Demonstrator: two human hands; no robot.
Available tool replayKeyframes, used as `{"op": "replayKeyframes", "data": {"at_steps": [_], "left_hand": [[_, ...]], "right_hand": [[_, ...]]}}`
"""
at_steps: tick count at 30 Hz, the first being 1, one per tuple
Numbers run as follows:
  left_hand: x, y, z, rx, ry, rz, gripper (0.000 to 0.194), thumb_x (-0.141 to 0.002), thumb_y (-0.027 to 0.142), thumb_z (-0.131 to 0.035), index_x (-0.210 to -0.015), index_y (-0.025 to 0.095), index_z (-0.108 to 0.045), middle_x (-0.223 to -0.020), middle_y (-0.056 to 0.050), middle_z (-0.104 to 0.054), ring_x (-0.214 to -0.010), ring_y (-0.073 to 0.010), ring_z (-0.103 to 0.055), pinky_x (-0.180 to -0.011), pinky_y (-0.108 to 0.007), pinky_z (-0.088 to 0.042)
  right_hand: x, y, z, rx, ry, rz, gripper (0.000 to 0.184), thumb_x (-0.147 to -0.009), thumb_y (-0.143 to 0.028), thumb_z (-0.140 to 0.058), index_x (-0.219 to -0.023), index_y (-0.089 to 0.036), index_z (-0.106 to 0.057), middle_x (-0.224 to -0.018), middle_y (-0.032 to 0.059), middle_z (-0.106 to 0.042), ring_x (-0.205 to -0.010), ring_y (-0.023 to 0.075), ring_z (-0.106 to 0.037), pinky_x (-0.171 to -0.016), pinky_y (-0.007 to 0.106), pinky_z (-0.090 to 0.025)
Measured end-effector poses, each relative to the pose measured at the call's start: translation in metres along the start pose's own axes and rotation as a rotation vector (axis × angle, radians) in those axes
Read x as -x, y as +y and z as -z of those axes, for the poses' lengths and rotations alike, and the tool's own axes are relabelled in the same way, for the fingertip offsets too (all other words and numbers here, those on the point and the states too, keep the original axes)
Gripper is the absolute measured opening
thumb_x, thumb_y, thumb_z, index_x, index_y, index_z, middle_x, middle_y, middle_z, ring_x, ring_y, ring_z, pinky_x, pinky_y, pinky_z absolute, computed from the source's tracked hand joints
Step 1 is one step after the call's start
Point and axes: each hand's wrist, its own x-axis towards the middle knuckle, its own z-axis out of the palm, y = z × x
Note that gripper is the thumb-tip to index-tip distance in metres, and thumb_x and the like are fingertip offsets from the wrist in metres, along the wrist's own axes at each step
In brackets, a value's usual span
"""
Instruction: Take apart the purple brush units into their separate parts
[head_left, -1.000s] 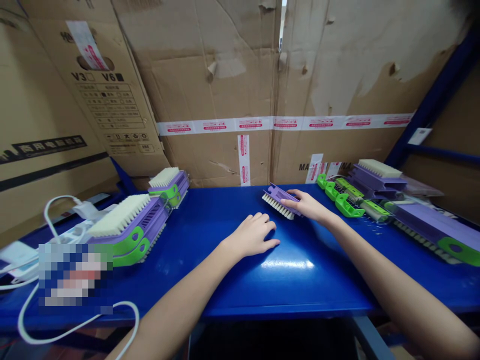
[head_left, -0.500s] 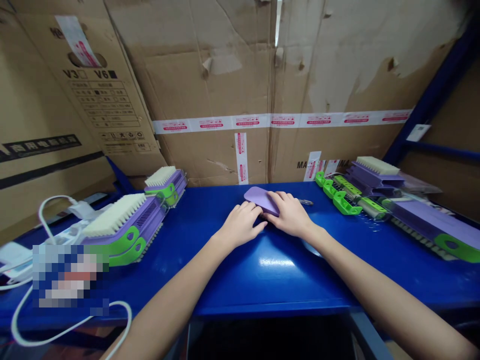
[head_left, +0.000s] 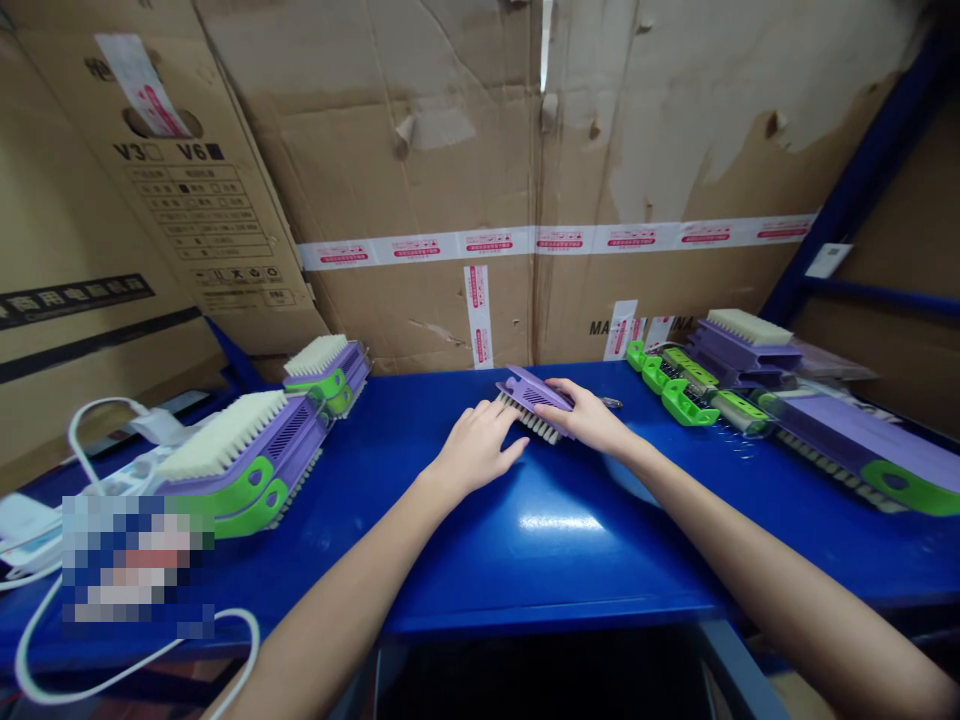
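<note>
A purple brush (head_left: pixel 534 392) with pale bristles lies tilted near the back of the blue table. My right hand (head_left: pixel 589 415) grips its right end, thumb on the near side and fingers over the top. At the brush's left end, my left hand (head_left: pixel 484 445) has its fingers stretched out and its thumb spread. Those fingertips reach the bristles, though whether they press on them I cannot tell. Just behind my right hand lies a small shiny object (head_left: pixel 613 403), partly hidden.
Stacked purple-and-green brushes (head_left: pixel 236 455) stand at left beside a white power strip (head_left: pixel 127 470) and looping cable (head_left: pixel 251 640). Green clip-like parts (head_left: pixel 686 403) and more purple brushes (head_left: pixel 874 440) lie at right. Cardboard (head_left: pixel 420 200) walls the back of the blue table (head_left: pixel 570 580).
The brush has turned in my right hand, so its vented side and bristles now show. My left hand's thumb has spread from the brush. The view has shifted slightly.
</note>
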Motion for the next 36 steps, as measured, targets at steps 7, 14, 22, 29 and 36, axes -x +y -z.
{"op": "replayKeyframes", "data": {"at_steps": [7, 14, 22, 29, 36], "left_hand": [[-0.001, -0.002, 0.003, 0.058, 0.085, 0.044, 0.032, -0.089, 0.031, -0.052, -0.119, 0.019, -0.052, -0.113, -0.008, -0.059, -0.105, -0.0239, -0.052, -0.091, -0.038, -0.044], [-0.001, 0.001, -0.004, 0.075, 0.169, 0.05, 0.049, -0.085, 0.033, -0.058, -0.129, 0.019, -0.042, -0.118, -0.012, -0.053, -0.105, -0.0274, -0.05, -0.088, -0.043, -0.046], [-0.002, -0.003, -0.014, 0.143, 0.357, 0.076, 0.099, -0.071, 0.062, -0.068, -0.146, 0.023, -0.015, -0.144, -0.02, -0.03, -0.132, -0.0376, -0.035, -0.103, -0.054, -0.035], [-0.003, -0.007, -0.02, 0.229, 0.329, 0.146, 0.119, -0.058, 0.072, -0.072, -0.148, 0.026, -0.007, -0.152, -0.021, -0.014, -0.138, -0.0448, -0.022, -0.106, -0.063, -0.027], [-0.004, -0.009, -0.017, 0.322, 0.377, 0.136, 0.115, -0.06, 0.057, -0.078, -0.146, 0.027, -0.008, -0.144, -0.016, -0.034, -0.132, -0.0351, -0.035, -0.106, -0.056, -0.034]], "right_hand": [[0.004, -0.01, -0.001, -0.496, -0.116, -0.238, 0.053, -0.082, -0.043, -0.063, -0.128, -0.017, -0.054, -0.125, 0.0096, -0.063, -0.107, 0.0222, -0.062, -0.089, 0.033, -0.05], [0.003, -0.008, 0.007, -0.865, -0.169, -0.349, 0.031, -0.087, -0.032, -0.056, -0.112, -0.014, -0.063, -0.106, 0.0085, -0.071, -0.083, 0.0172, -0.067, -0.069, 0.026, -0.052], [0.007, -0.018, 0.0, -1.232, -0.258, -0.43, 0.034, -0.093, -0.033, -0.045, -0.119, -0.016, -0.061, -0.102, 0.0065, -0.073, -0.091, 0.0185, -0.068, -0.085, 0.033, -0.052], [0.012, -0.017, -0.009, -1.246, -0.345, -0.391, 0.039, -0.094, -0.034, -0.044, -0.126, -0.016, -0.057, -0.107, 0.0075, -0.071, -0.096, 0.0188, -0.067, -0.085, 0.033, -0.052], [0.013, -0.019, -0.008, -1.226, -0.353, -0.409, 0.039, -0.095, -0.035, -0.042, -0.124, -0.015, -0.058, -0.104, 0.0082, -0.072, -0.086, 0.0179, -0.068, -0.074, 0.03, -0.054]]}}
